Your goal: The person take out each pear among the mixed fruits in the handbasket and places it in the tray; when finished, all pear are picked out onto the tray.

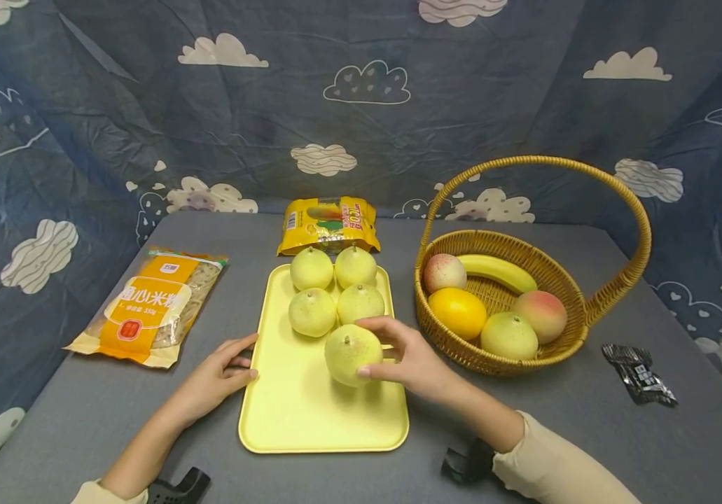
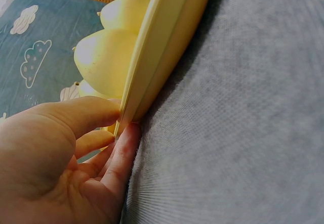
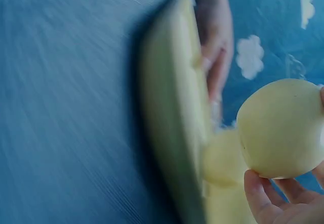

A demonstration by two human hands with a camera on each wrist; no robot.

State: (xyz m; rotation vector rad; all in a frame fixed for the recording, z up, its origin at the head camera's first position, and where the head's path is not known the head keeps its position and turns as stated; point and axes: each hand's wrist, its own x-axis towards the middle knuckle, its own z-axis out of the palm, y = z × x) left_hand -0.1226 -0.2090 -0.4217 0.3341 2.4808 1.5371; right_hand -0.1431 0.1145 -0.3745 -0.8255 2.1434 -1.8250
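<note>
Pear, stem end facing up, sits gripped by the right hand's curled fingers over the yellow tray; the left hand apparently pinches the tray's left rim.

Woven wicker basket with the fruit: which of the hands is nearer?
Right. The right hand grips a pale yellow-green pear over the yellow plastic tray, just left of the woven wicker basket. The left hand holds the tray's far edge.

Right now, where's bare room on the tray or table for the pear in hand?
The near half of the tray is bare, bordered by the left hand and the right hand holding the pear. Its far half is crowded with four pears. Table is bare between basket and black wrapper.
</note>
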